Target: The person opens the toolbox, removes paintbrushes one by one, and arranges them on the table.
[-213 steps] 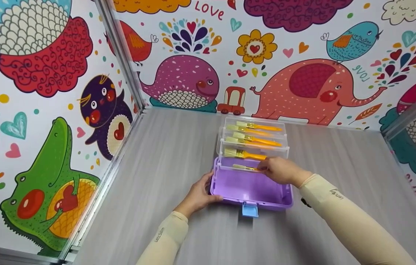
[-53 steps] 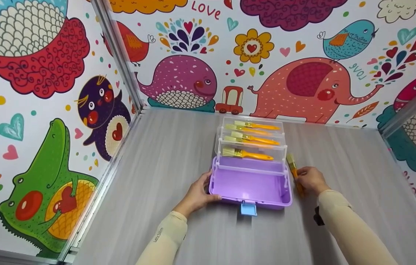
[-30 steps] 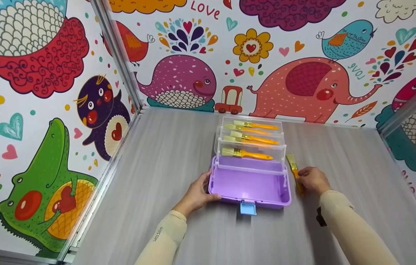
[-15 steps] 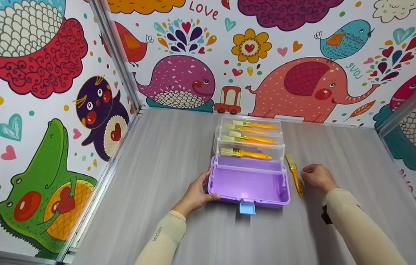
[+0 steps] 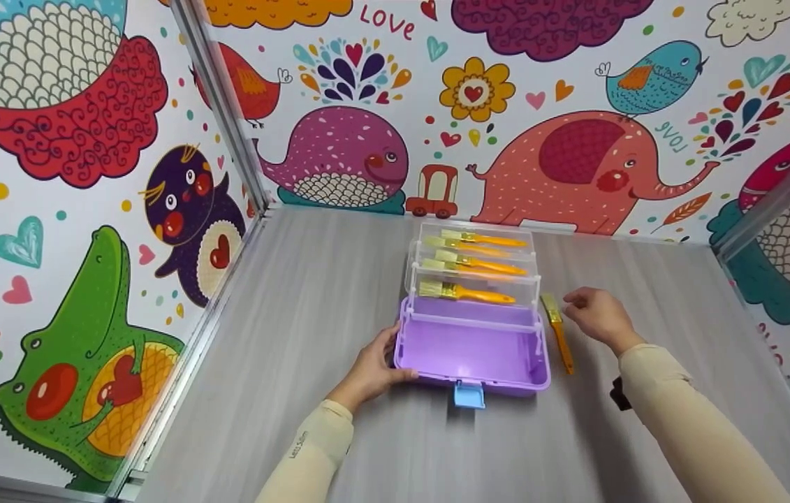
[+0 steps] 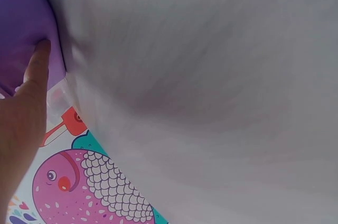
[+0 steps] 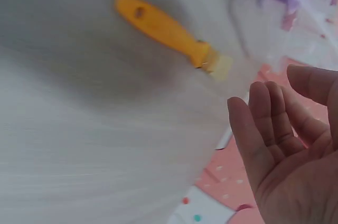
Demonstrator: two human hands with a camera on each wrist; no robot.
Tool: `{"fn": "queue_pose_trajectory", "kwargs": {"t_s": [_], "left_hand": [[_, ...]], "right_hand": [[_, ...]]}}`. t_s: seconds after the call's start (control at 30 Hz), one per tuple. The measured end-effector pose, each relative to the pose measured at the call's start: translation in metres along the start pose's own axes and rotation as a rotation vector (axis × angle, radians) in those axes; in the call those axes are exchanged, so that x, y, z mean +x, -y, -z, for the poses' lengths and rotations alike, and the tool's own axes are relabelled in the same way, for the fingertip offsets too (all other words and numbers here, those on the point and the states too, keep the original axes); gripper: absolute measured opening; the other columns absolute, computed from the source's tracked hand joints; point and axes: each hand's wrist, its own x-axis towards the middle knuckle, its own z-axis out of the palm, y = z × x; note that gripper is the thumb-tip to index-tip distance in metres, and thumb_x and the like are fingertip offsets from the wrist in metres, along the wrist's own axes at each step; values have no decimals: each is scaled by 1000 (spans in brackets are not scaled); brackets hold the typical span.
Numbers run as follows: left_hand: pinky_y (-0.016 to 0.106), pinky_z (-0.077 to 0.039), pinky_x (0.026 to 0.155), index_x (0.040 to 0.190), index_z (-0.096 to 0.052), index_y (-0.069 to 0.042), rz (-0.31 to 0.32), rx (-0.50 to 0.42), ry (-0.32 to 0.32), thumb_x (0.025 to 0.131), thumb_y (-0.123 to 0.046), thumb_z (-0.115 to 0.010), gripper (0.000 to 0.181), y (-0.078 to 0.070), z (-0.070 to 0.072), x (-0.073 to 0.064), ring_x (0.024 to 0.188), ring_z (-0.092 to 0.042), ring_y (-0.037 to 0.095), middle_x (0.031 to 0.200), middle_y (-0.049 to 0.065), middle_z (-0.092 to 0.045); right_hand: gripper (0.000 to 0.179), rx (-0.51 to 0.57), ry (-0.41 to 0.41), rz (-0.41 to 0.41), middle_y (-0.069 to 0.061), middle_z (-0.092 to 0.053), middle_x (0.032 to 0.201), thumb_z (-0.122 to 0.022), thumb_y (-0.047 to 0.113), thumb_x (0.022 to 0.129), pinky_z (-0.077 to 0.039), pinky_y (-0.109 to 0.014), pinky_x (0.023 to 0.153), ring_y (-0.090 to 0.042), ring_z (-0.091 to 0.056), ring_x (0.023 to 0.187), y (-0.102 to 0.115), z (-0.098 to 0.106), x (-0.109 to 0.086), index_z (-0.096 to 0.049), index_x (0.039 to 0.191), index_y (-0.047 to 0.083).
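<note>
- 1 left wall print panel [image 5: 31,195] at far left, with 1 crocodile [image 5: 87,363] and 1 penguin [image 5: 188,209].
- 1 left hand [image 5: 370,370], out of a cream sleeve [image 5: 307,447] – thumb over the front left corner of the box, fingers against its side wall, gripping it.
- 1 purple box [image 5: 468,349], opened, on the gray table [image 5: 325,279]; 1 blue latch [image 5: 469,395] hung at its front.
- Clear trays [image 5: 471,325] stepped up behind the box and held yellow-handled brushes [image 5: 466,291] – at least 3, lying crosswise; exact count unclear through the plastic.
- Back wall behind: 1 whale [image 5: 346,157], 1 elephant [image 5: 576,175].
- 1 loose brush [image 5: 559,342] lay flat on the table just right of the box, bristles toward the back wall.
- 1 right hand [image 5: 603,318] sat right of the bristle end, apart from it – fingers loosely bent, thumb separate, holding nothing.
</note>
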Motion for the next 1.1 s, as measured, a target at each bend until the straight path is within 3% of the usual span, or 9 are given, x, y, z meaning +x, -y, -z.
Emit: {"fn": "queue_pose_trajectory", "kwargs": {"t_s": [0.33, 0.5, 0.77, 0.9, 1.1], "left_hand": [[46, -34, 113, 154, -32, -4, -10, -13, 1, 74, -8, -88, 98, 2, -1, 1, 135, -43, 38, 147, 23, -45], [46, -34, 113, 154, -32, -3, -1, -22, 2, 74, -7, -88, 98, 2, -1, 1, 136, -43, 37, 148, 23, -44], [46, -33, 113, 153, -32, -2, -1, -6, -3, 74, -7, -88, 97, 1, -1, 0, 136, -42, 38, 148, 24, -43], [45, -33, 113, 154, -33, -4, 6, 8, -3, 73, -8, -88, 98, 1, -1, 0, 136, -43, 37, 149, 22, -43], [43, -33, 113, 155, -31, -6, 24, 18, -2, 74, -10, -88, 99, 1, 0, 0, 137, -42, 35, 150, 21, -43]], "right_hand": [[28, -31, -22, 229, -15, -69, 105, -64, 16, 96, -59, -45, 78, -32, -66, 93, 47, -12, -3, -67, 119, 0], [28, -66, 40, 381, -11, -70, 104, -67, 13, 94, -58, -46, 80, -28, -66, 93, 69, -22, -5, -68, 120, 2], [37, -92, 167, 532, -16, -67, 121, -68, 11, 94, -52, -50, 94, -33, -64, 110, 87, -39, -3, -64, 129, 0], [41, -119, 165, 554, -14, -65, 126, -70, 18, 94, -48, -52, 99, -34, -61, 116, 91, -47, -2, -62, 131, 2], [55, -171, 166, 491, -10, -59, 137, -71, 35, 93, -45, -56, 101, -35, -56, 123, 97, -54, -4, -56, 140, 11]]}}
